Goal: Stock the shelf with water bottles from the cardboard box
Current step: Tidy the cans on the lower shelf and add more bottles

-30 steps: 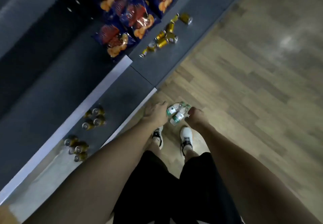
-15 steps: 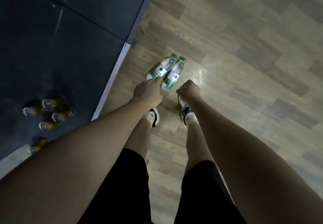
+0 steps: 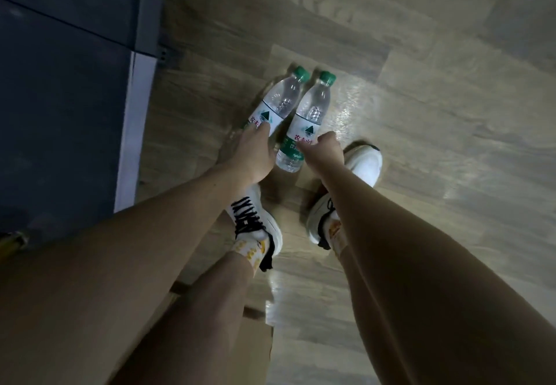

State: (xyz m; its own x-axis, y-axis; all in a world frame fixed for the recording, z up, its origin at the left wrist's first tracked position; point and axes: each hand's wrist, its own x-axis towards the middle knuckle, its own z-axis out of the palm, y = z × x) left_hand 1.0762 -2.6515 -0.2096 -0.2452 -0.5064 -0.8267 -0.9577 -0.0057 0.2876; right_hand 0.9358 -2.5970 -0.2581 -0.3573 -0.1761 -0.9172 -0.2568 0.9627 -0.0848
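Observation:
Two clear water bottles with green caps and white-green labels point away from me, side by side above the wooden floor. My left hand (image 3: 252, 156) grips the left bottle (image 3: 278, 102) by its lower half. My right hand (image 3: 323, 150) grips the right bottle (image 3: 310, 114) around its label. A corner of the cardboard box (image 3: 255, 342) shows below my left leg. The dark shelf (image 3: 60, 90) with its pale front edge runs along the left side.
My two feet in white sneakers (image 3: 258, 219) stand on the wooden floor (image 3: 421, 84) right beneath my hands. A yellow can (image 3: 12, 241) peeks in at the shelf's lower left. Open floor stretches to the right.
The view has swung away from the shelf toward the floor. Both hands still hold the bottles, now stretched farther out in front. The box corner has come into view below.

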